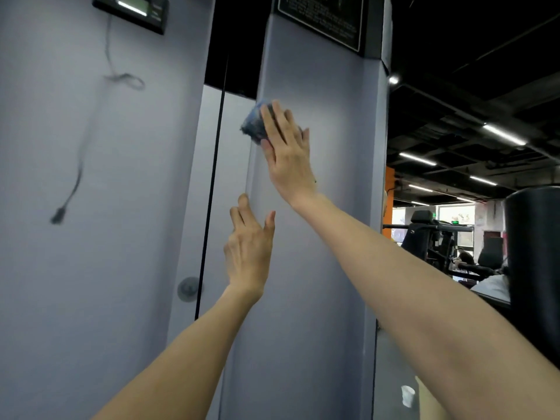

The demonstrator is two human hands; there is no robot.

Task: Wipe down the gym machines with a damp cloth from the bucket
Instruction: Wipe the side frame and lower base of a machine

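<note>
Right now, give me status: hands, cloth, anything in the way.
Right hand flat, pressing cloth on column. Left hand open, beside column edge. Cable hangs left of cloth; placard above.

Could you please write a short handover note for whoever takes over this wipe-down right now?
The right hand is flat, pressing the blue cloth against the grey machine column near its left edge.
The left hand is open, holding nothing, lower by the same edge; contact unclear.
The bucket is not in view.
Done: cannot tell which areas are wiped.
Left: probably the rest of this column and the wide panel beside it.
</note>
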